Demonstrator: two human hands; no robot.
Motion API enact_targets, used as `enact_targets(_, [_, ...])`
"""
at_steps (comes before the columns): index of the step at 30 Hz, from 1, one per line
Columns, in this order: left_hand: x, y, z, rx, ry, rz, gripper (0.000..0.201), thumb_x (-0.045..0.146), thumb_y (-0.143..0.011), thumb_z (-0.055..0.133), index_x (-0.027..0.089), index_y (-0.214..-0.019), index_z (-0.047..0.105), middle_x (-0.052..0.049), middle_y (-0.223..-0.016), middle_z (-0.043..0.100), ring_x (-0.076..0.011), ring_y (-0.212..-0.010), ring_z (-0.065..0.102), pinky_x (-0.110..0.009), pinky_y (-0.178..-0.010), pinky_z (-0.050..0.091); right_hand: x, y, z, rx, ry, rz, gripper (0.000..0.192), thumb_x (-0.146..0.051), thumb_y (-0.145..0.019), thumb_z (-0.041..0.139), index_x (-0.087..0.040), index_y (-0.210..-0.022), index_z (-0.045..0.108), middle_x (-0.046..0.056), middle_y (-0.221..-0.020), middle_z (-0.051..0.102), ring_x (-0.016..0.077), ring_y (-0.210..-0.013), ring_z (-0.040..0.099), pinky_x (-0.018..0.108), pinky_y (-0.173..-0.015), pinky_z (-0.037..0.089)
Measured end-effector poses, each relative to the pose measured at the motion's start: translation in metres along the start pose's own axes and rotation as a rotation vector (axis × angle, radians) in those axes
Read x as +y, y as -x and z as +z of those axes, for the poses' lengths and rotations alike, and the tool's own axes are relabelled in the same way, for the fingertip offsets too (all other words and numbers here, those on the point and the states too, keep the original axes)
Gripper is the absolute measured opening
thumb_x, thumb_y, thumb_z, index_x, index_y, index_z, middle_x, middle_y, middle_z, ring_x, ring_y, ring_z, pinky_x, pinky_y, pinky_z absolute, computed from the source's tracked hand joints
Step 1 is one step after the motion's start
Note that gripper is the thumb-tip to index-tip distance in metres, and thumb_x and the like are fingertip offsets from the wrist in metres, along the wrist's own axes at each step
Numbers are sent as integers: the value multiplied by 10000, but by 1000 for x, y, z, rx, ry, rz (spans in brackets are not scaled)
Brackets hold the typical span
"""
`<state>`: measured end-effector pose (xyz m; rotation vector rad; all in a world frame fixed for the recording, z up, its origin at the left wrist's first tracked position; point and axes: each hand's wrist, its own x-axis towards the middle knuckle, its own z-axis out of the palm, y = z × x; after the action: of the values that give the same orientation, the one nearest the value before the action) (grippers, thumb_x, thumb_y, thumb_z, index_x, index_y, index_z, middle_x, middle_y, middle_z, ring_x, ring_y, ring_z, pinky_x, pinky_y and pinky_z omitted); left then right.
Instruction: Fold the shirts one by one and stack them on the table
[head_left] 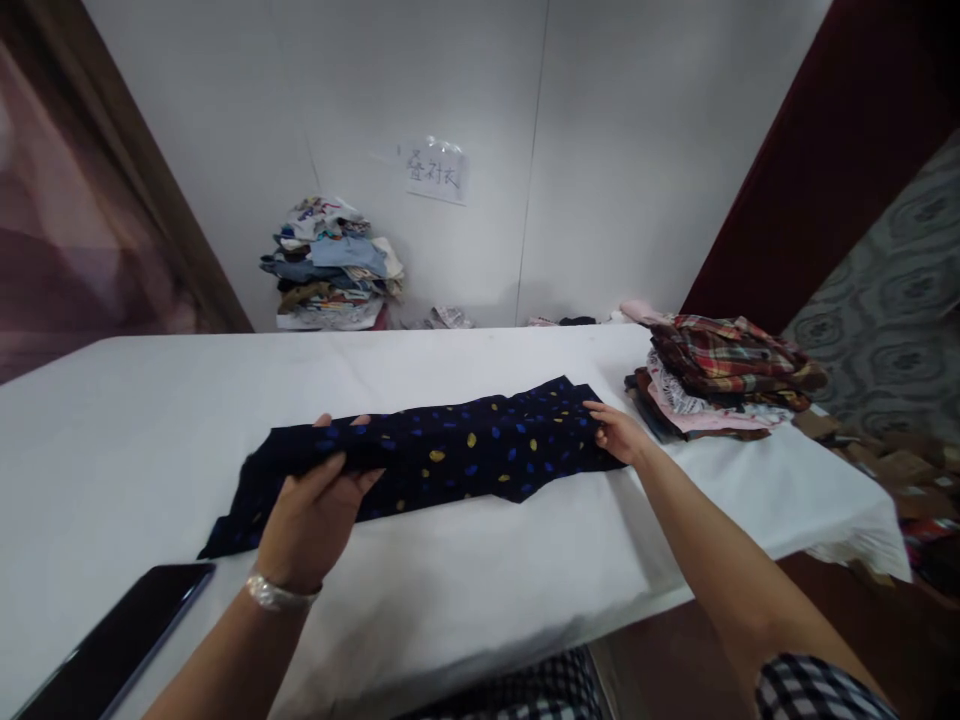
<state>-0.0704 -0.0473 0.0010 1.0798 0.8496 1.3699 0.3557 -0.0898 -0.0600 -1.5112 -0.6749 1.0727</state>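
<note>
A dark navy shirt (480,440) with blue and yellow spots lies on the white-covered table, folded into a long strip running left to right. My left hand (319,510), with a silvery bracelet at its wrist, grips the left part of the strip. Its fingertips show past the far edge, and a raised fold of cloth sits between fingers and thumb. At the strip's right end, my right hand (619,432) is closed on the cloth edge; part of its fingers is hidden.
A white cloth covers the table (172,400). Folded clothes (735,370) are stacked at the right, and a taller clothes pile (330,265) stands behind the far edge. A black phone or tablet (120,640) lies at the near left. A handwritten paper (437,172) hangs on the wall.
</note>
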Motion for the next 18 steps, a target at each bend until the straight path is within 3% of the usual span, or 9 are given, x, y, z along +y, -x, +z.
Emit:
enact_targets(3, [0,3,-12,13,203,-182,301,471,-842,515,360,-1085,652,22,-1221,650,-254,-1234,522,-403,-883,563,5,7,-6,-64,-124,10,282,-245,-726,662,-212,-1005,631,-63,-538,484,76,-441,462,183,-402,357])
enact_targets(6, [-1,5,-16,177,332,-361,328,469,-887,464,298,-1069,676,-17,-1096,708,-248,-1090,625,-372,-823,589,10,9,-7,-94,-142,21,213,-258,-715,695,-187,-911,652,-43,-524,528,86,-455,497,192,-421,391])
enact_targets(9, [-4,1,-19,327,327,-503,297,408,-899,478,233,-999,697,-49,-922,741,-242,-898,695,-368,-764,604,10,11,-10,-129,-134,0,215,-261,-706,697,-175,-901,667,-14,-549,583,101,-519,558,202,-480,443])
enact_targets(13, [-5,-2,-21,284,185,-692,96,160,-784,614,146,-842,689,-73,-772,729,-226,-690,703,-327,-622,609,12,15,-15,-214,-114,-102,423,-208,-593,731,-195,-1011,665,2,-713,654,153,-757,652,244,-633,510])
enact_targets(18, [36,-3,-11,327,168,-593,108,79,-734,597,169,-739,656,-26,-674,700,-205,-607,687,-315,-564,604,9,7,-16,-91,277,-231,365,-328,-637,712,-198,-975,666,-1,-702,645,168,-696,634,260,-561,481])
